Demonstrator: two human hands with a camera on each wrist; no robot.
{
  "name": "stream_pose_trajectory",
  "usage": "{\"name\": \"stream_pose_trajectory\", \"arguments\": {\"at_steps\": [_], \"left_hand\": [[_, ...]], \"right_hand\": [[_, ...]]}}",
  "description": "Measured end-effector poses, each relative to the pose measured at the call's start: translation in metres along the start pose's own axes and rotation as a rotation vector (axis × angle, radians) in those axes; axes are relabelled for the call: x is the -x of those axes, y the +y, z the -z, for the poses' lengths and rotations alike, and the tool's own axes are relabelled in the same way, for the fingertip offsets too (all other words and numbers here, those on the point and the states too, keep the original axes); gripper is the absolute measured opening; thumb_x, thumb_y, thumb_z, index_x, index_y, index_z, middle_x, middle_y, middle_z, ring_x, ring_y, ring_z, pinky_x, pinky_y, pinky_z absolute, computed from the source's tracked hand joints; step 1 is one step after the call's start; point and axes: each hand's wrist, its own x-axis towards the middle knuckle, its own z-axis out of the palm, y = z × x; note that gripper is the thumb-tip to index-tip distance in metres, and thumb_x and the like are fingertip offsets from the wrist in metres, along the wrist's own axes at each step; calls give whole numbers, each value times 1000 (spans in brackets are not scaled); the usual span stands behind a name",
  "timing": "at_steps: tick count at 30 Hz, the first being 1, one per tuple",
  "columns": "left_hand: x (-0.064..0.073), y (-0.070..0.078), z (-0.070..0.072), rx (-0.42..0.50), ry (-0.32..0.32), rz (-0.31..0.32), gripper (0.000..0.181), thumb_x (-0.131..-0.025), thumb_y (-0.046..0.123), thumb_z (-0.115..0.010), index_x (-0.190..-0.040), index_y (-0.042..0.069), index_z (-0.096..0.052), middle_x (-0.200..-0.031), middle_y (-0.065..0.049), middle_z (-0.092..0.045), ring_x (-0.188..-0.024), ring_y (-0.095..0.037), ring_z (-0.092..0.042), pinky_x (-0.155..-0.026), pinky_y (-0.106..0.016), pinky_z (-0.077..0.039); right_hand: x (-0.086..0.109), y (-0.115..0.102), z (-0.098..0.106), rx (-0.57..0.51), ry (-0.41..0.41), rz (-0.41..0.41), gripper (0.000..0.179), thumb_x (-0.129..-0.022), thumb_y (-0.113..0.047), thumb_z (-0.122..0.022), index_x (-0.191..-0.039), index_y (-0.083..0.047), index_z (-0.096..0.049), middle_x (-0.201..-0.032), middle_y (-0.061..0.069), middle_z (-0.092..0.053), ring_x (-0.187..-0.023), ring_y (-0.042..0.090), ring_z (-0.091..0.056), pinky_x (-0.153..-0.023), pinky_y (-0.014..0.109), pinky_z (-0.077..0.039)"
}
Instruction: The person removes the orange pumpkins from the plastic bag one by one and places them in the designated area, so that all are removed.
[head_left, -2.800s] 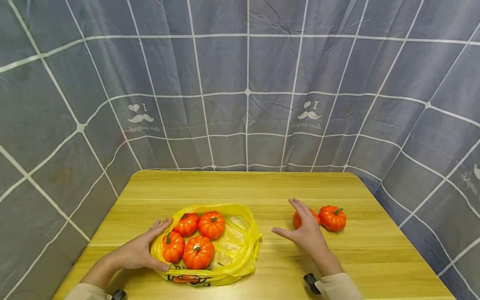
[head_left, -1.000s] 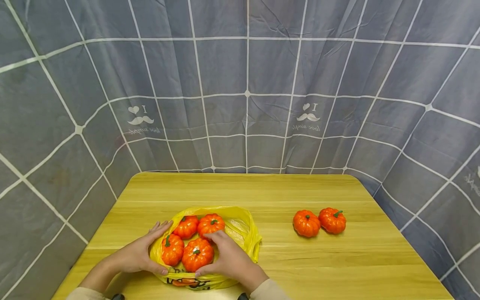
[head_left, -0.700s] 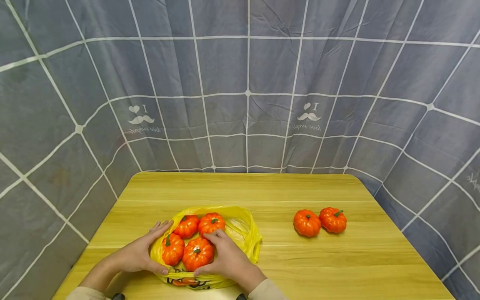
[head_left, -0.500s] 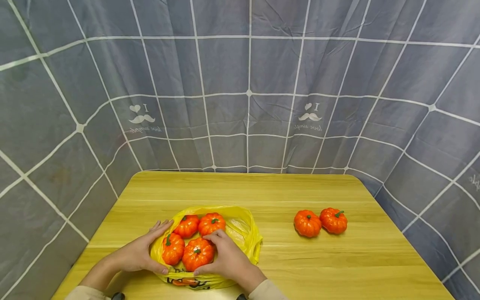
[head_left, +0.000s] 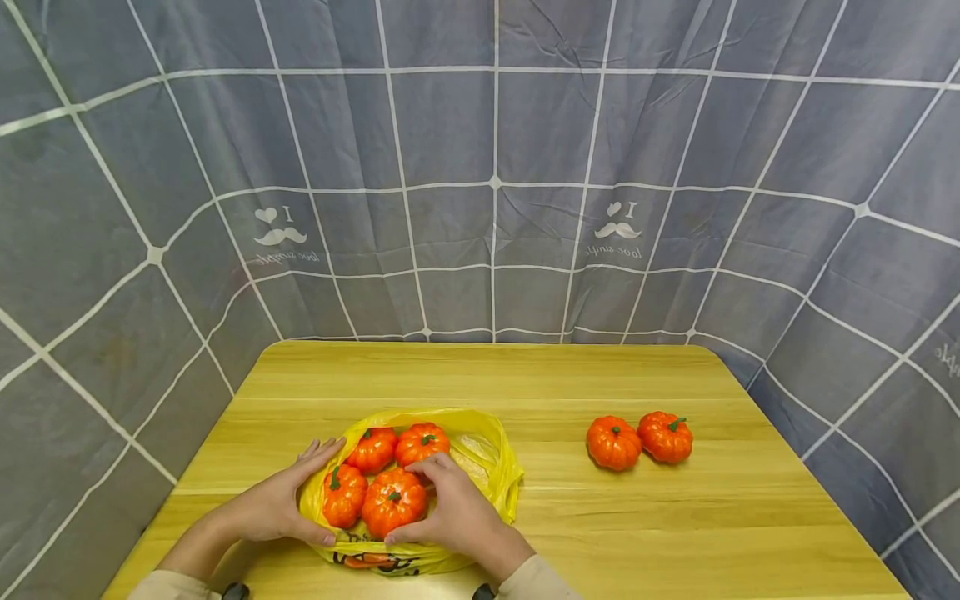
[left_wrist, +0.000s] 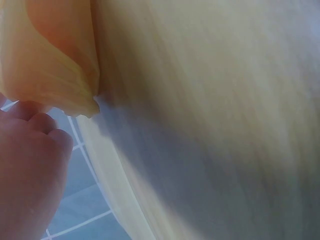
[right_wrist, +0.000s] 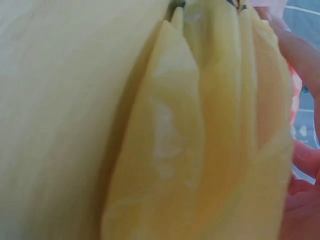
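In the head view, a yellow plastic bag [head_left: 483, 462] lies open on the table, its rim spread round several orange toy pumpkins with green stems. My left hand [head_left: 277, 504] holds the bag's left side, thumb at the front and fingers round the outer edge. Inside the bag, my right hand [head_left: 459, 512] grips the front right pumpkin [head_left: 392, 505] between thumb and fingers. Beside it sit the front left pumpkin [head_left: 343, 498] and two rear ones, the left [head_left: 372, 452] and the right [head_left: 422, 442]. Yellow plastic [right_wrist: 175, 140] fills much of the right wrist view.
Two more orange pumpkins, one on the left [head_left: 613, 443] and one on the right [head_left: 666, 437], sit side by side on the wooden table [head_left: 675, 533], right of the bag. A grey curtain [head_left: 547, 233] with white lines surrounds the table's back and sides.
My right hand has moved left from beside the two right-hand pumpkins into the bag, onto the front right pumpkin. My left hand has stayed on the bag's left side.
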Motion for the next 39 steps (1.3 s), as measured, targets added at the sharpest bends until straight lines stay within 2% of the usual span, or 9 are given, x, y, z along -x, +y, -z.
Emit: {"name": "stream_pose_trajectory", "arguments": {"at_steps": [10,20,30,39], "left_hand": [[-1,-2,-1,-14,15,-13,119,-66,29,-95,-159,3,-24,-162,-29,-14,-143,-60,5,-101,-82,-1],[-1,-2,-1,-1,12,-17,120,-66,27,-95,-159,1,-24,-162,-29,-14,-144,-59,6,-102,-80,1],[-1,-3,-1,-1,5,-13,120,-66,27,-95,-159,2,-23,-162,-28,-15,-144,-58,6,-102,-80,1],[0,-2,-2,2,16,-8,120,-65,27,-96,-159,2,-24,-162,-29,-16,-144,-58,6,-102,-80,1]], "right_hand": [[1,-7,17,-124,58,-18,81,-64,-46,-95,-131,-13,-63,-118,-11,-51,-102,6,-58,-90,25,-52],[3,-1,32,-239,132,-78,79,-62,-37,-98,-130,-15,-63,-118,-5,-53,-104,17,-62,-91,36,-54],[8,14,56,-228,261,-54,76,-63,-36,-98,-126,-10,-65,-116,-2,-55,-103,19,-60,-93,45,-53],[21,37,77,-211,336,-116,78,-64,-35,-97,-128,-5,-63,-122,4,-56,-107,22,-58,-96,48,-51]]}}
